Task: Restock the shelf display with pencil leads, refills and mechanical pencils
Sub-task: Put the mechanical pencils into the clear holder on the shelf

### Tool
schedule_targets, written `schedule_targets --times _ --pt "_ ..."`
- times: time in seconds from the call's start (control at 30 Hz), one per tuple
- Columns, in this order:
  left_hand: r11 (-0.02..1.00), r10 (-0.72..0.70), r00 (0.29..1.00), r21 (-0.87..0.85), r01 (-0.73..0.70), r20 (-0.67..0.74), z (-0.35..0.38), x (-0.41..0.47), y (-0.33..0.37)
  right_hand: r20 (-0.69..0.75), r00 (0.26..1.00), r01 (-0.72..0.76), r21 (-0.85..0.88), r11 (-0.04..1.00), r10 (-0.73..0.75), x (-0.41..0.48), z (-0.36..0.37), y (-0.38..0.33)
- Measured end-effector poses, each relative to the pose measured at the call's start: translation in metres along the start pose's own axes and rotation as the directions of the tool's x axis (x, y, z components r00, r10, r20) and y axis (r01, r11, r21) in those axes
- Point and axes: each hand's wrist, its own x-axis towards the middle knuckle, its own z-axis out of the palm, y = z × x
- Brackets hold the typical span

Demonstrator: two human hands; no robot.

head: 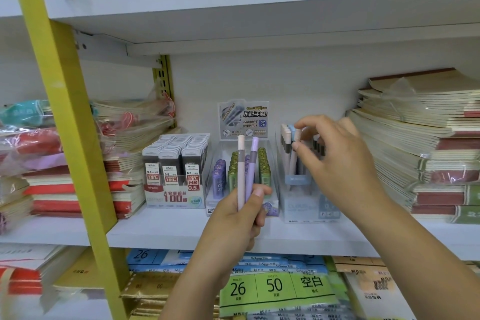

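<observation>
Though behind right hand (335, 161) (blurry), pencils (286, 139).

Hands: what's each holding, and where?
Left hand grips a pink pencil and a purple pencil by their lower ends. Right hand pinches a standing pencil near its top, in the display box.

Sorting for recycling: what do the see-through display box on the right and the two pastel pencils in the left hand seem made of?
The see-through display box looks like glossy clear plastic: pencils inside show through its front. The pale pink pencil and lilac pencil in the left hand look like matte plastic, evenly coloured, each with a grey band; blur leaves that uncertain.
</observation>
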Motion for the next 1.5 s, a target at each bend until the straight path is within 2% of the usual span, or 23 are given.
schedule_targets --times 0.13,0.4,0.53,0.67,0.73,0.8,0.9,0.97,1.03,1.13,1.23,1.37,1.5 --pt "1.000 0.003 1.000 0.008 -0.003 0.001 0.001 0.000 0.000 -0.010 1.000 0.007 -0.113 0.994 -0.009 0.000 0.005 0.002" --pt "1.000 -0.001 1.000 0.001 0.001 0.002 0.002 -0.001 0.002 0.129 0.985 -0.103 -0.092 0.990 0.114 -0.001 0.011 0.007" --pt "1.000 0.001 1.000 -0.024 -0.001 0.015 0.005 -0.003 0.004 0.103 0.991 -0.082 -0.080 0.993 0.090 0.000 0.006 0.002" --pt "1.000 0.009 0.998 -0.008 -0.008 0.061 0.009 -0.005 0.009 -0.030 0.997 0.067 0.067 0.995 -0.066 -0.003 -0.006 -0.010" --pt "1.000 0.017 0.996 0.002 -0.017 0.091 0.011 -0.007 0.010 0.038 0.999 -0.027 0.266 0.963 0.018 -0.004 -0.012 -0.020" --pt "1.000 0.023 0.991 0.016 -0.025 0.129 0.013 -0.008 0.012 0.193 0.976 -0.181 0.469 0.865 0.099 -0.005 -0.015 -0.027" --pt "0.999 0.016 0.984 0.043 -0.024 0.175 0.017 -0.010 0.012 0.364 0.922 -0.334 0.580 0.743 0.131 -0.006 -0.017 -0.030" --pt "0.999 0.003 0.985 0.047 -0.012 0.171 0.019 -0.011 0.012 0.391 0.907 -0.384 0.616 0.688 0.156 -0.006 -0.018 -0.028" --pt "0.999 0.000 0.989 0.033 -0.005 0.145 0.020 -0.010 0.011 0.298 0.935 -0.346 0.648 0.678 0.193 -0.005 -0.021 -0.026" --pt "1.000 0.001 0.994 0.015 -0.003 0.105 0.019 -0.009 0.011 0.057 0.966 -0.224 0.678 0.700 0.253 0.001 -0.032 -0.019" --pt "1.000 -0.002 0.996 0.015 0.001 0.085 0.017 -0.008 0.009 -0.119 0.968 -0.096 0.632 0.769 0.219 0.007 -0.044 -0.010" --pt "1.000 0.005 0.999 0.009 -0.005 0.033 0.018 -0.007 0.008 -0.201 0.968 -0.031 0.507 0.861 0.153 0.009 -0.050 0.003" --pt "0.998 0.013 1.000 0.063 -0.011 -0.025 0.019 -0.005 0.005 -0.186 0.973 -0.057 0.374 0.926 0.135 0.009 -0.046 0.017"
